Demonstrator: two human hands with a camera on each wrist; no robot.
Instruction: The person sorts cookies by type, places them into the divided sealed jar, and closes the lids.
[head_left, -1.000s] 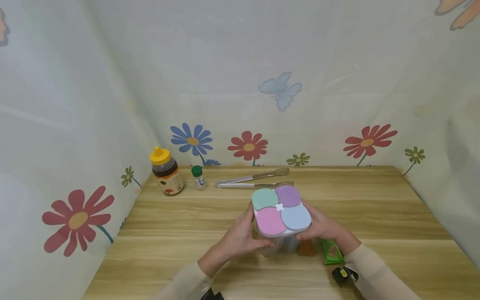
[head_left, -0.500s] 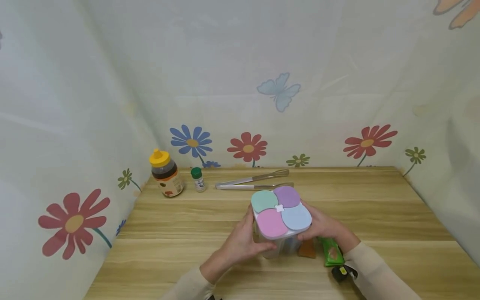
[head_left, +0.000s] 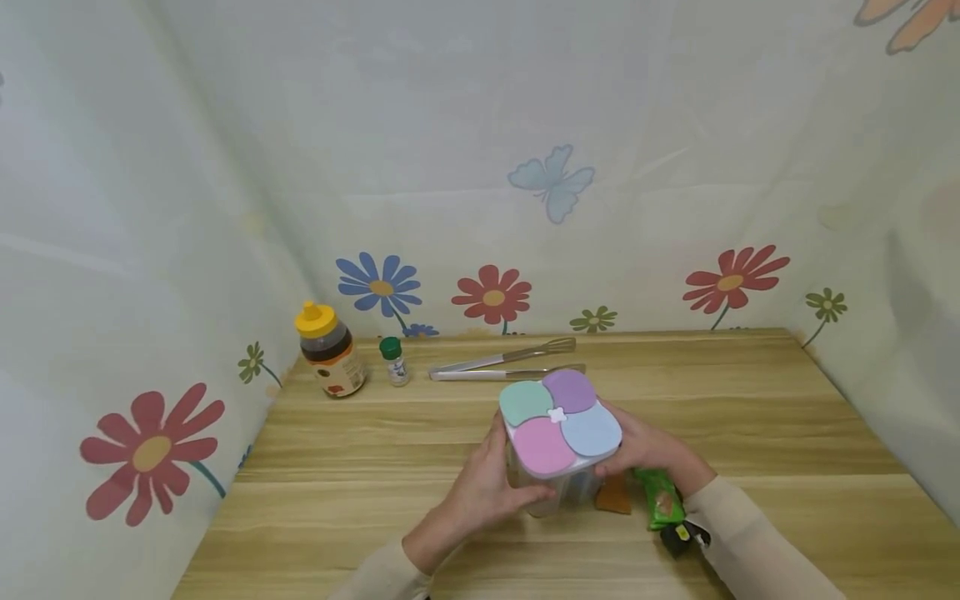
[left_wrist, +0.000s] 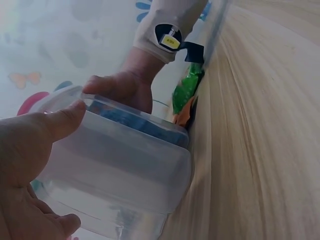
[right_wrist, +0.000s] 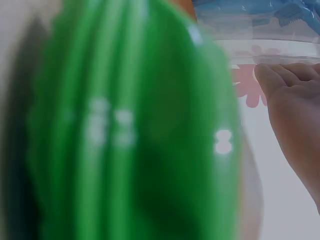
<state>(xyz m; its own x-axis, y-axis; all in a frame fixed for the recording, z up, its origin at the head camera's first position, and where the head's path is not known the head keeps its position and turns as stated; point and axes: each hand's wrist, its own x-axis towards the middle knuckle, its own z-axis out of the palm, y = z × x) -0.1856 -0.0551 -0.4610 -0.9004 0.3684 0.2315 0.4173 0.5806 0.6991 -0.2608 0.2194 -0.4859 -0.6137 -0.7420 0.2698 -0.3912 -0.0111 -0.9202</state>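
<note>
Clear container (head_left: 558, 467) with four-colour lid near surface's (head_left: 750, 417) front edge; left hand (head_left: 480, 487) and right hand (head_left: 648, 450) fingers curled round opposite sides, gripping it.

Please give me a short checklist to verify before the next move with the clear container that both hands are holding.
1. Left hand grips the container side: ok.
2. Right hand holds the opposite side: ok.
3. Four-colour lid sits closed on top: ok; whether it is latched: cannot tell.
4. Container level: not ok, it looks slightly tilted.
5. Green packet and orange item lie right beside the container: not ok, they crowd it.
6. Tongs behind are apart from it: ok.
</note>
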